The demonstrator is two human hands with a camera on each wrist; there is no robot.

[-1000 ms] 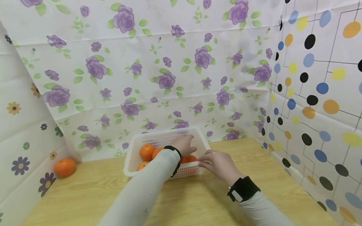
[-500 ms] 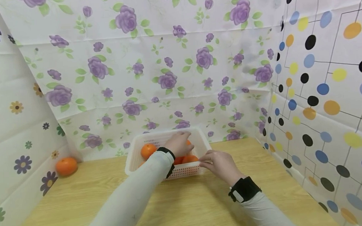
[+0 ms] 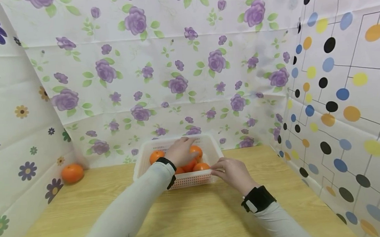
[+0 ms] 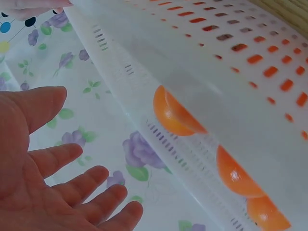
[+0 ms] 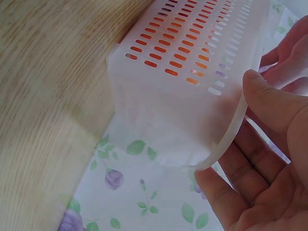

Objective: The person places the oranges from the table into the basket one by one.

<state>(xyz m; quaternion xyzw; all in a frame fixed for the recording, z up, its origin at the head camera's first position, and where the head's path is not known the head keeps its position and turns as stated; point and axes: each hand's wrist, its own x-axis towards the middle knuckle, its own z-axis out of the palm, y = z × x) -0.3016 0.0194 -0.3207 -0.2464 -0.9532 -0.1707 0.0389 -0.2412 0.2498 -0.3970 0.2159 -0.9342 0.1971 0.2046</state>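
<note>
A white plastic basket (image 3: 192, 181) with slotted walls stands at the back of the table, holding several tangerines. Among them are a tangerine (image 3: 156, 156) at the left and another tangerine (image 3: 196, 152) further right. Over the basket is my left hand (image 3: 181, 152). The left wrist view shows that hand (image 4: 57, 178) with spread fingers and nothing in them. My right hand (image 3: 233, 171) pinches the rim at the basket's near right corner. In the right wrist view, its thumb (image 5: 262, 91) presses the rim from outside, and the fingers lie on the other side.
A lone tangerine (image 3: 72, 173) lies at the table's back left, by the patterned side sheet (image 3: 28, 139). Behind the basket hangs a flowered sheet (image 3: 163, 80). A dotted sheet (image 3: 343, 122) bounds the right side of the wooden table (image 3: 194, 217).
My left hand has moved left and slightly up within the basket area, uncovering a tangerine at the right. My right hand has stayed on the rim.
</note>
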